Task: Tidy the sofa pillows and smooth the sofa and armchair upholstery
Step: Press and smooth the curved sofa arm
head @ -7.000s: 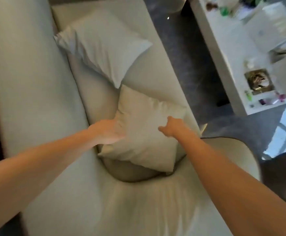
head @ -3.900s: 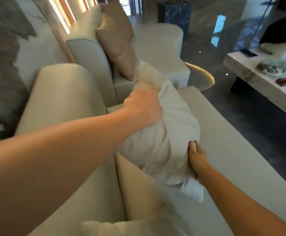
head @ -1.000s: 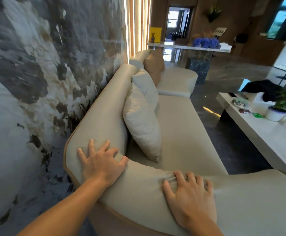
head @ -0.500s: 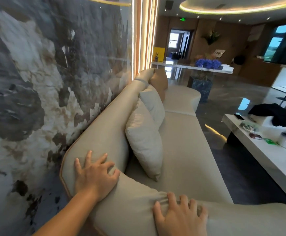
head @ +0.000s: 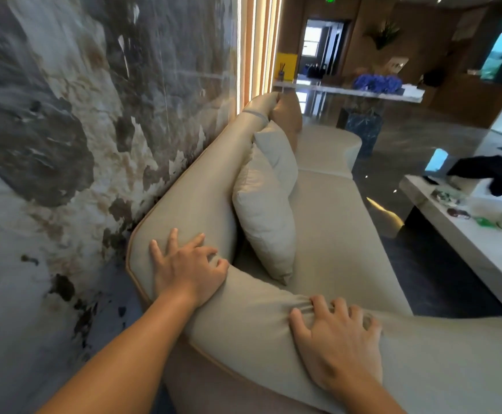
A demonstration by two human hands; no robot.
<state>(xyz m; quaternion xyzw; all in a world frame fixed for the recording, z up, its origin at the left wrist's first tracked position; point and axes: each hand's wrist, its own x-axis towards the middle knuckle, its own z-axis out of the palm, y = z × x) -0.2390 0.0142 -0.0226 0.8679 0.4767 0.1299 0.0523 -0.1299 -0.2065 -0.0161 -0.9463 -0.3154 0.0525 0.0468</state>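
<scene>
Both hands lie flat on the beige sofa, fingers spread, each grip released and grasping nothing. The left hand presses the rounded corner where backrest meets armrest; the right hand rests on the armrest top, bunching small wrinkles at its fingertips. The near pillow leans upright against the backrest at one o'clock from the left hand, apart from it. A second pillow stands just behind.

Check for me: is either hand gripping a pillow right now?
No: the left hand and the right hand both press flat on the sofa's padded arm, apart from the nearest cream pillow.
</scene>
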